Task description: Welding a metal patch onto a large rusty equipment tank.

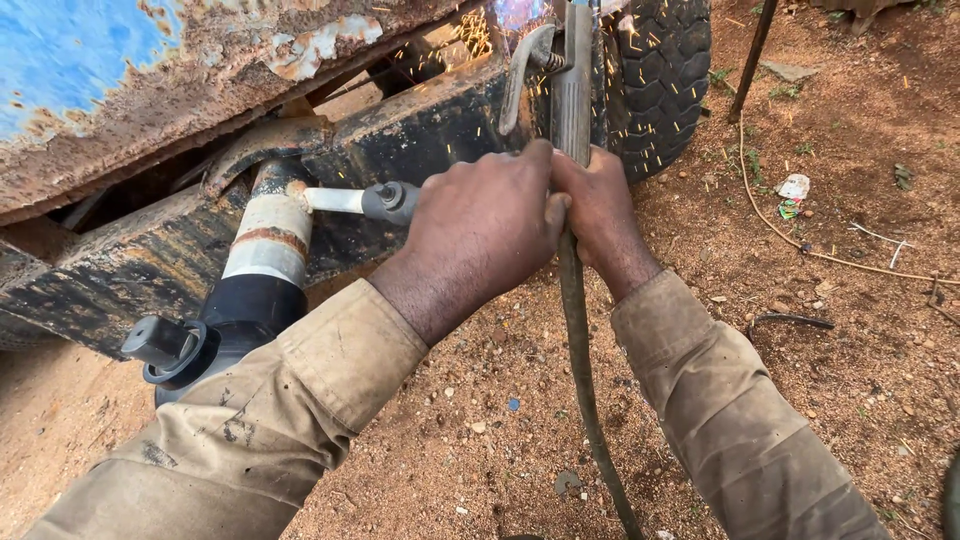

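Both hands grip the handle of a welding electrode holder (571, 95) that points up at a rusty dark frame beam (430, 125). My left hand (485, 225) wraps the handle from the left, and my right hand (603, 215) closes on it from the right. A thick cable (583, 380) hangs from the holder toward the ground. Sparks fly at the top, near a bent metal bracket (522, 70) on the beam.
A shock absorber (262, 265) with a white and black body hangs under the beam at left. A knobby tyre (660, 70) stands behind the holder. A rusted blue body panel (90, 50) is above. Red gravel ground (830, 330) carries a thin wire and litter.
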